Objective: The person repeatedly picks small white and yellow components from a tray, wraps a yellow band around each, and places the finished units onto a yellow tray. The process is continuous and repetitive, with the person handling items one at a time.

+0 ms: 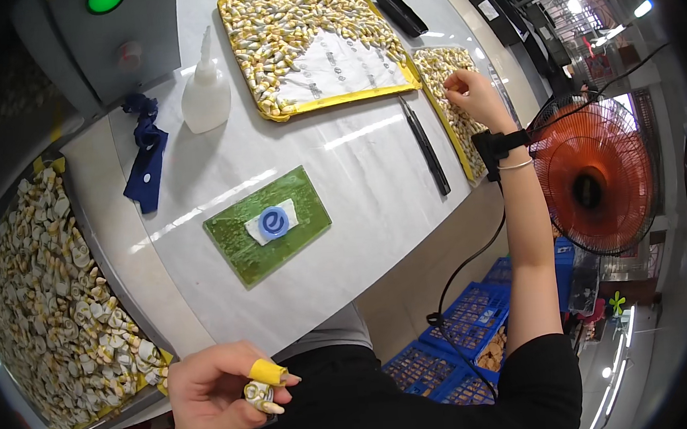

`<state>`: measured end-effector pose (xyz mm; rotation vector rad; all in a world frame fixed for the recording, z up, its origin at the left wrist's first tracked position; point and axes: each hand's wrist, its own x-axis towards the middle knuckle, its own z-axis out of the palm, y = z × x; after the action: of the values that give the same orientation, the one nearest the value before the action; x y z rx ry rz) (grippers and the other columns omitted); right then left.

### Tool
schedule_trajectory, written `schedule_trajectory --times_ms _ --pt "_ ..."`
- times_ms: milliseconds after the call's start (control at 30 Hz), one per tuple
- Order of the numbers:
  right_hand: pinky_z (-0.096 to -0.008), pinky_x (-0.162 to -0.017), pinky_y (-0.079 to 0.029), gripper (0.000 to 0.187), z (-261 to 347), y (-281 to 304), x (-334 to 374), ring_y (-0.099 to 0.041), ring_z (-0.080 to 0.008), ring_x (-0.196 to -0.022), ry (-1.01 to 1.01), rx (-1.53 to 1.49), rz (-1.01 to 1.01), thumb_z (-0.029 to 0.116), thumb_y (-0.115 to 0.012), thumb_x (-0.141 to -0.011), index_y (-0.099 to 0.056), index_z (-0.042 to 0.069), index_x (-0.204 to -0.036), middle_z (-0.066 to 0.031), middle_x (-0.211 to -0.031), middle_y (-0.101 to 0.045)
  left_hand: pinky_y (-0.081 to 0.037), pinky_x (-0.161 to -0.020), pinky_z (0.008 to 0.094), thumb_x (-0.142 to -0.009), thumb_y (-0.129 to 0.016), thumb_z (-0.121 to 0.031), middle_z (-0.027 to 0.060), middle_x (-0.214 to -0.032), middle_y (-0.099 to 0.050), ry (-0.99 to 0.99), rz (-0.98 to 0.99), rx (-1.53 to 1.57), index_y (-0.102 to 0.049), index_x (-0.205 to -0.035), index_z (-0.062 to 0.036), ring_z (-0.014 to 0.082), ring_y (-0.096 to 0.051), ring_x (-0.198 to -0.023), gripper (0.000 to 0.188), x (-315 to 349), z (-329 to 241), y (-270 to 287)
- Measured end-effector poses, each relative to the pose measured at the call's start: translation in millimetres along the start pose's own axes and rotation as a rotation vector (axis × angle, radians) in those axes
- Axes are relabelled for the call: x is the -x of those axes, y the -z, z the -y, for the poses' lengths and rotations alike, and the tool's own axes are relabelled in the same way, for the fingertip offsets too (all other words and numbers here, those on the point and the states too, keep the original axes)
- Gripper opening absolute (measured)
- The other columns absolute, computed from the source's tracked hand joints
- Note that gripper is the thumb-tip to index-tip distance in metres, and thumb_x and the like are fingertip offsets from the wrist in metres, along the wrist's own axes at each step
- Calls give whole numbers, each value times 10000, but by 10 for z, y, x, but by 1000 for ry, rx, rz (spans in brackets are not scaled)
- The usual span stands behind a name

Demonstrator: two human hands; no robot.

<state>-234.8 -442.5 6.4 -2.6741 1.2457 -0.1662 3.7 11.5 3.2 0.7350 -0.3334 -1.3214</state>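
Low at the left, my left hand [213,398] pinches a small white-and-yellow piece [258,396] between thumb and fingers. A yellow finger cover [268,372] sits on one of its fingers. My right hand [475,98] is over the narrow yellow-edged tray [469,164] at the right, its thumb and fingertips drawn together. Whatever those fingertips hold, if anything, is too small to make out. Small white-and-yellow pieces fill that tray. On the white tabletop [316,273] lies a green plate [238,255] bearing a white pad and a blue ring-shaped part [273,222].
A larger yellow-edged tray [335,102] of small pieces lies at the back. Around it are a squeeze bottle [206,100], blue cloth [146,165], black tweezers [425,145] and a black case [401,13]. A deep bin [52,310] stands left. An orange fan [591,183] and blue crates [450,343] are right.
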Motion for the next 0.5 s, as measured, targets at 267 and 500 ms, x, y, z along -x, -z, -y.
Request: schedule_trajectory --times_ms 267,500 --pt "-263 -636 -460 69 389 288 169 -581 -170 -706 66 48 -160 20 -558 -832 -575 -24 -882 -110 -793 -613 -527 -707 306 -759 -730 -185 188 -852 -612 5 6 14 -570 -954 90 211 -636 -756 373 -1 -21 29" --pt "-231 -636 -450 196 1898 238 712 -575 -140 -705 514 -394 64 -51 -561 -800 -636 -1 -974 -82 -799 -619 -510 -714 307 -762 -724 -163 194 -894 -617 -13 29 35 -568 -975 90 208 -630 -780 366 20 -29 102"
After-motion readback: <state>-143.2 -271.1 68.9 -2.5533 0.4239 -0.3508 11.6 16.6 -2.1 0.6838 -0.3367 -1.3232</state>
